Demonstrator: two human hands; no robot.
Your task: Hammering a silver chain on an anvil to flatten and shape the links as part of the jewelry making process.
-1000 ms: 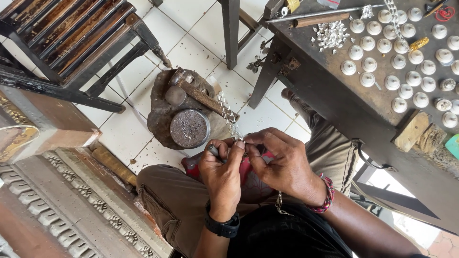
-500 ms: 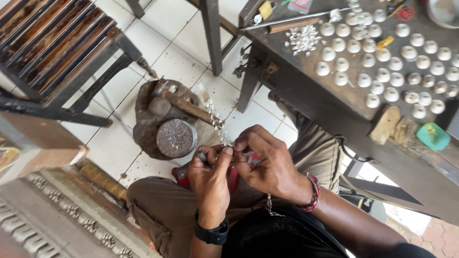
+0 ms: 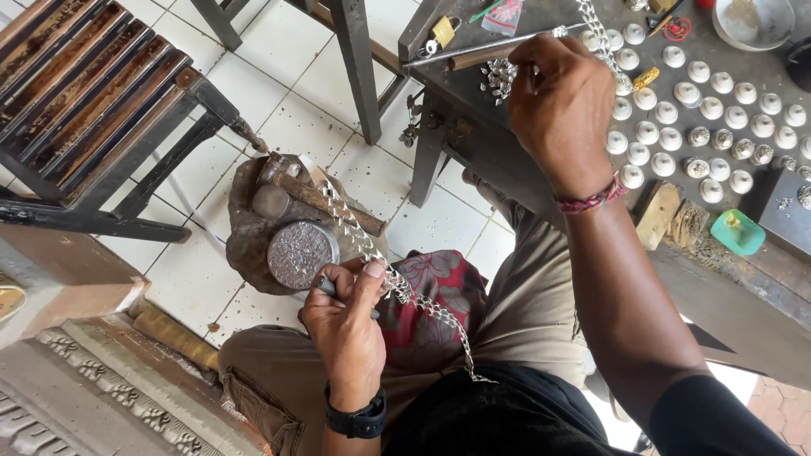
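- The dark metal workbench [image 3: 498,160] takes up the upper right, standing on a white tiled floor [image 3: 296,110].
- At upper left is a slatted dark wooden bench [image 3: 76,93], well apart from both hands.
- On the person's lap lies a red floral cloth [image 3: 431,312], spread over khaki trousers [image 3: 524,321].
- A rounded brown stump block [image 3: 253,236] sits on the tiles just beside the knee, with a hammer [image 3: 312,198] and a round embossed silver disc [image 3: 302,254] resting on top.
- The right hand [image 3: 562,105] is up on the bench with its fingers curled and pressed together over small silver bits; can't tell exactly what it's pinching. There's a red braided bracelet [image 3: 591,201] on that wrist.
- The left hand [image 3: 346,317], black watch on the wrist, hangs over the lap, thumb and fingers pinching a long silver link chain [image 3: 405,291] along with a thin dark tool.
- That chain runs from the stump, through the left hand, across the red cloth towards the person's body.
- Rows of small round silver domes [image 3: 710,110] cover the benchtop, right of the right hand.
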